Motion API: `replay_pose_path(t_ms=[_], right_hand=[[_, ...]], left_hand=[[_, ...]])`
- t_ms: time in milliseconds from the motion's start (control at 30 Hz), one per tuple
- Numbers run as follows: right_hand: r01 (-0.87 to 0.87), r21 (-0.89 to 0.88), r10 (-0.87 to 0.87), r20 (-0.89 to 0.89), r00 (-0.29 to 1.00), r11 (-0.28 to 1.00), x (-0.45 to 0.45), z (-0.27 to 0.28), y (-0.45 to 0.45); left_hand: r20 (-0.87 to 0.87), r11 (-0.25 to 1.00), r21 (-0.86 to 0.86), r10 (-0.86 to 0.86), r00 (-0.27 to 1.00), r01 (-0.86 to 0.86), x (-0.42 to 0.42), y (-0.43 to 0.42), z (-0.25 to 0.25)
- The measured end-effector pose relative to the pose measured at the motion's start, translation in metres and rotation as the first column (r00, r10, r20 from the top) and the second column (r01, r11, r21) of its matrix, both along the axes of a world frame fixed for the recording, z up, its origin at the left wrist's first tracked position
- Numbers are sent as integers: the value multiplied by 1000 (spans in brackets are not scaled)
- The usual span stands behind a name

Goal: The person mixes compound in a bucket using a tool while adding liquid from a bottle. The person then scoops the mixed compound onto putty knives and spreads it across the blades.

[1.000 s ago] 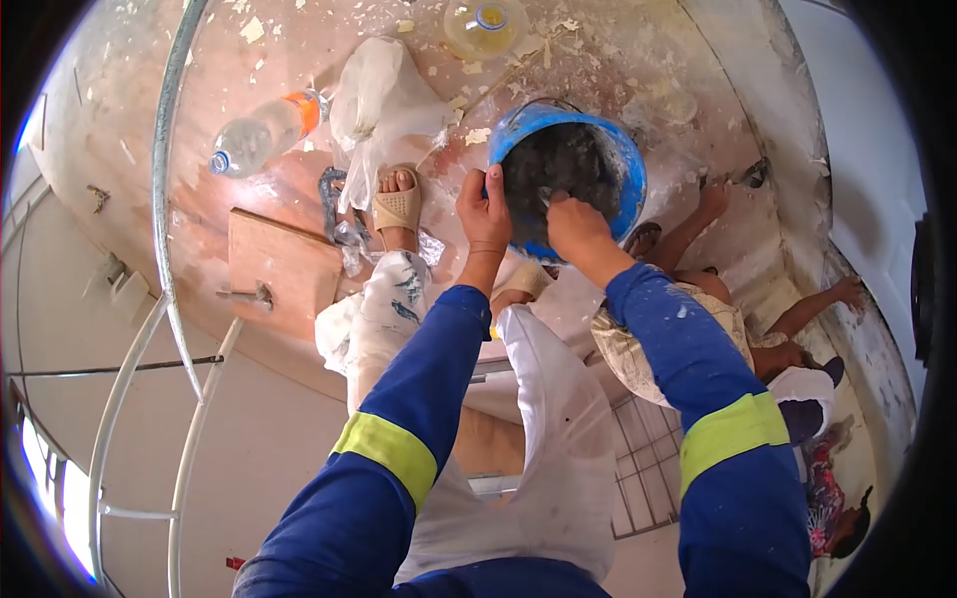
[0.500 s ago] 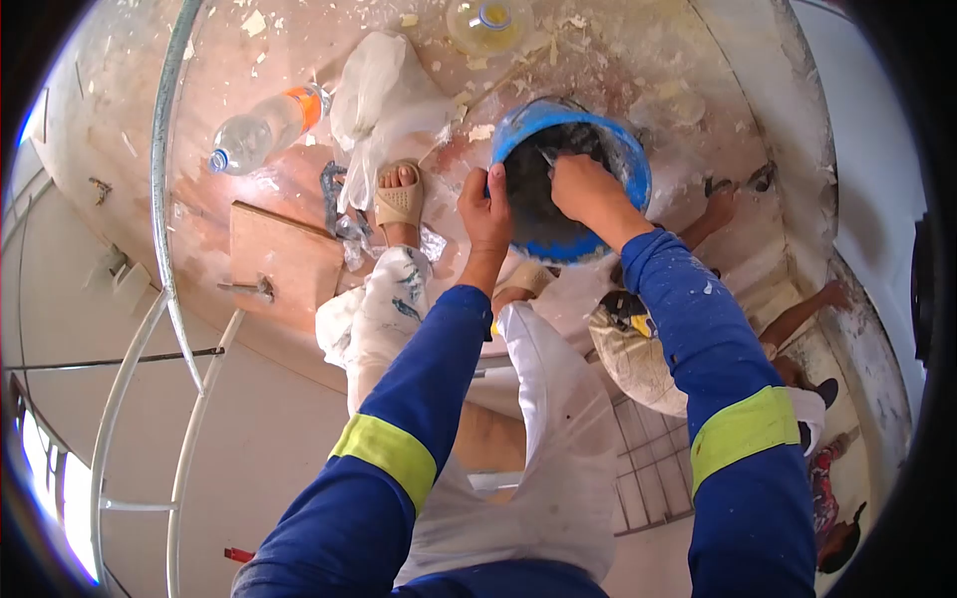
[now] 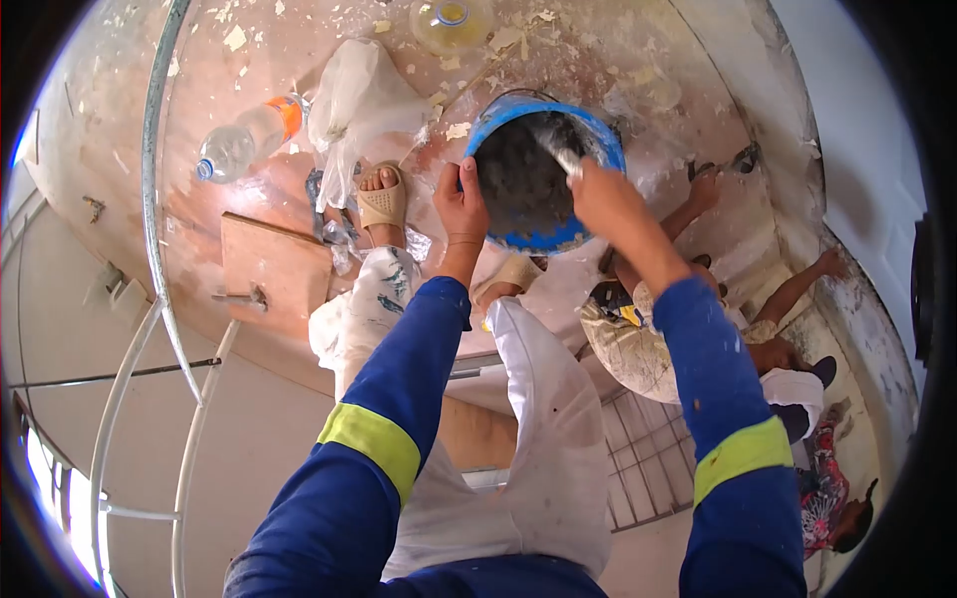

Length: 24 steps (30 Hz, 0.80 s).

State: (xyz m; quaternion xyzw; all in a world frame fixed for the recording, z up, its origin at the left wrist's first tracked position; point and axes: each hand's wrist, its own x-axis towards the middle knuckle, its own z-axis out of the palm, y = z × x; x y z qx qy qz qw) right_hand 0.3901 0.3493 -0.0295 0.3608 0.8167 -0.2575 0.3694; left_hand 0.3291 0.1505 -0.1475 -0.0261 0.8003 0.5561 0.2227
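A blue bucket (image 3: 610,148) with a dark grey mix (image 3: 518,169) inside stands on the floor before me. My left hand (image 3: 462,204) is closed on its left rim, thumb pointing up. In my closed right hand (image 3: 610,204), at the bucket's right side, is a pale, smeared hand tool (image 3: 560,149). The tool slants over the mix, its far end near the back wall of the bucket. Its exact kind is hard to make out. My sandalled foot (image 3: 381,199) is to the left of the bucket.
A plastic bottle (image 3: 239,145), a clear bag (image 3: 364,100) and a wooden board (image 3: 269,269) lie on the left. A container of yellowish liquid (image 3: 451,25) is behind the bucket. Metal rails (image 3: 155,149) rise at left. Other people crouch at right, one with an arm (image 3: 802,289) stretched out.
My right hand has drawn back toward me and lifted, so more of the tool shows above the mix. My left hand stays at the rim. The whole view has shifted slightly.
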Motion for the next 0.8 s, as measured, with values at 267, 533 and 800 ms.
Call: replay_pose_path(t_ms=[267,533,800], right_hand=[[-78,-150,99,137,986,986,-35,-53,-35],[52,-192,-30,119,992,980,11,-33,-67],[370,-7,-367,111,924,929,49,-37,-39]], left_hand=[[-4,999,36,29,1000,-29,-2,8,0],[23,996,72,42,999,-43,-2,3,-4],[-59,1000,24,14,998,-12,-4,5,-2]])
